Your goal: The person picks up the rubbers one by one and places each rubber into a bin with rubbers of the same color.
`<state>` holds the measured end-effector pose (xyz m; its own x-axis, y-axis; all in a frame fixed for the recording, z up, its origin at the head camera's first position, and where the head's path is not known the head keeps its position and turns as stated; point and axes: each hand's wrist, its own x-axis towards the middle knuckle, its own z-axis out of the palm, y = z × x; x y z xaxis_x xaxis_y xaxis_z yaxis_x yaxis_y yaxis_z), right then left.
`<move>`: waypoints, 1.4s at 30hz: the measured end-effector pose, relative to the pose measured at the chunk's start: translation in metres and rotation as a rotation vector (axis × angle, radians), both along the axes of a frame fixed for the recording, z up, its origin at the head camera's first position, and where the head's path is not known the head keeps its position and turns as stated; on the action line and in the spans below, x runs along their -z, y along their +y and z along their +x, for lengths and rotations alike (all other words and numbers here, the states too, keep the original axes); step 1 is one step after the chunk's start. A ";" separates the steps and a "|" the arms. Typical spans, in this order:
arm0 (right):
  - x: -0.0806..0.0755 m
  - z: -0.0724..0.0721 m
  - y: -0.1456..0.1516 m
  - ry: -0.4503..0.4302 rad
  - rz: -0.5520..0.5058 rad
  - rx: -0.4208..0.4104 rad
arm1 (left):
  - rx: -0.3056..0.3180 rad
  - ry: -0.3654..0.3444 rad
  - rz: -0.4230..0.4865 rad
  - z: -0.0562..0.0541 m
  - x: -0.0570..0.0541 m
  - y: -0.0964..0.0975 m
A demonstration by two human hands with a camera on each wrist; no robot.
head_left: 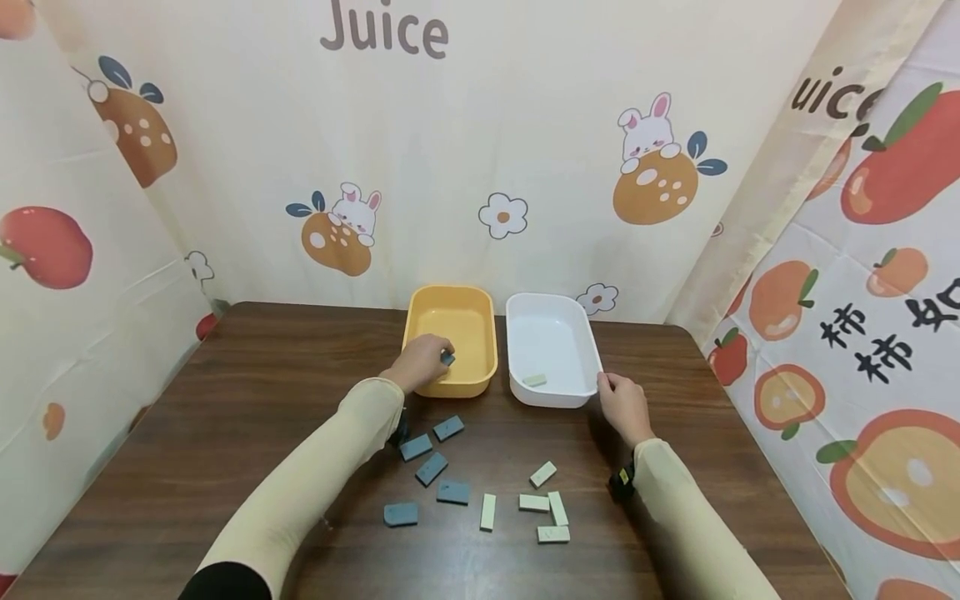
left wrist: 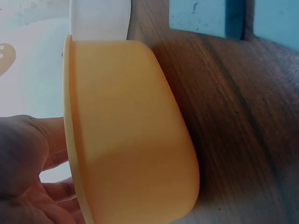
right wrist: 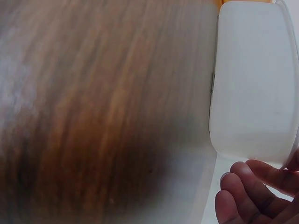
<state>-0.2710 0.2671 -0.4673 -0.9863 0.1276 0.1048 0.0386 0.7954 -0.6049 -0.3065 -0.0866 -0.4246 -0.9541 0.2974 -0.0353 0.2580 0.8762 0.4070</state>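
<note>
My left hand (head_left: 422,362) is over the front left of the yellow plastic bin (head_left: 486,379). It pinches a small blue-grey block (head_left: 447,357) inside the rim; the left wrist view does not show that block. With my right hand (head_left: 625,408) I grip the near right corner of the white plastic bin (head_left: 553,400). The right wrist view shows fingers (right wrist: 254,189) at that corner, under the rim. One pale green block (head_left: 534,380) lies in the white bin. Several blue-grey blocks (head_left: 453,492) and several pale green blocks (head_left: 552,534) are scattered on the table in front.
Both bins stand side by side near the back edge of the brown wooden table (head_left: 247,400). Printed curtains (head_left: 450,150) hang behind it and along both sides.
</note>
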 end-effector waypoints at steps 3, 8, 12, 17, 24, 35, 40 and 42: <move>0.000 0.000 0.000 0.006 -0.003 -0.002 | 0.011 -0.021 -0.007 -0.004 0.001 0.000; 0.001 0.001 0.000 0.005 0.005 -0.001 | 0.031 -0.029 -0.026 -0.008 0.005 -0.001; 0.001 0.000 0.000 0.005 0.006 0.002 | 0.048 -0.057 -0.049 -0.012 0.009 -0.001; 0.000 0.001 0.000 0.020 0.007 0.010 | 0.040 -0.078 -0.059 -0.017 0.012 0.000; 0.000 0.001 -0.002 0.060 0.019 0.017 | 0.049 -0.062 -0.112 -0.022 0.017 0.001; -0.005 0.001 -0.002 0.025 -0.005 0.005 | 0.008 -0.035 -0.056 -0.018 0.007 -0.004; -0.004 0.001 -0.002 0.011 -0.010 -0.001 | 0.003 0.013 -0.084 -0.007 -0.007 -0.008; -0.003 0.002 -0.002 0.007 -0.010 0.000 | 0.000 0.035 -0.102 -0.003 -0.011 -0.010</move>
<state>-0.2687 0.2649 -0.4645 -0.9855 0.1286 0.1106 0.0341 0.7892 -0.6132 -0.3093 -0.0963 -0.4135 -0.9552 0.2941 -0.0319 0.2707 0.9126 0.3064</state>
